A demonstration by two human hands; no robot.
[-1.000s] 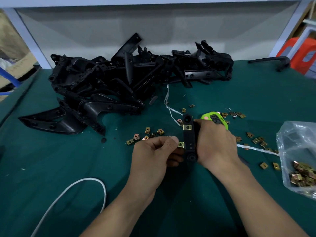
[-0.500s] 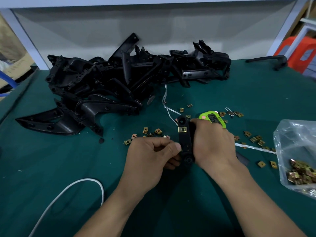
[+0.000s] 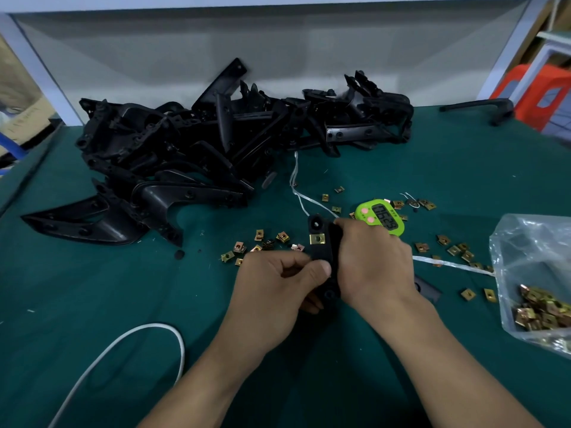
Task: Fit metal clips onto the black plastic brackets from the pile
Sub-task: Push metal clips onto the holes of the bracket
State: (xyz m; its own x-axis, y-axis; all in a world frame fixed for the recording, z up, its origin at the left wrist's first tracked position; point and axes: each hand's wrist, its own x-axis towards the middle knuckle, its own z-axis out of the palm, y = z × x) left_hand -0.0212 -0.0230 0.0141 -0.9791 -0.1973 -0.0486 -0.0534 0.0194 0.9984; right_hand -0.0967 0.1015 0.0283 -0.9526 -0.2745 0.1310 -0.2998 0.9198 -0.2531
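green counter (image 3: 92,304) carried bracket pile (image 3: 191,143), scattered clips (image 3: 259,235). right grip (image 3: 374,261) wrapped black bracket (image 3: 323,256), one clip (image 3: 317,239) fitted; left grip (image 3: 272,291) pinched its edge.

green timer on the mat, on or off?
On: the green timer has digits showing on its display. Whether it is counting cannot be told from this one frame.

A table (image 3: 92,304) covered in dark green cloth carries everything. A tangled pile of black brackets (image 3: 191,156) sprawls across its far side. Loose metal clips (image 3: 262,239) lie scattered nearer, around a green timer (image 3: 381,216). At the right edge sits a clear bag (image 3: 531,273) of more clips; a white cable (image 3: 129,338) loops at the near left.
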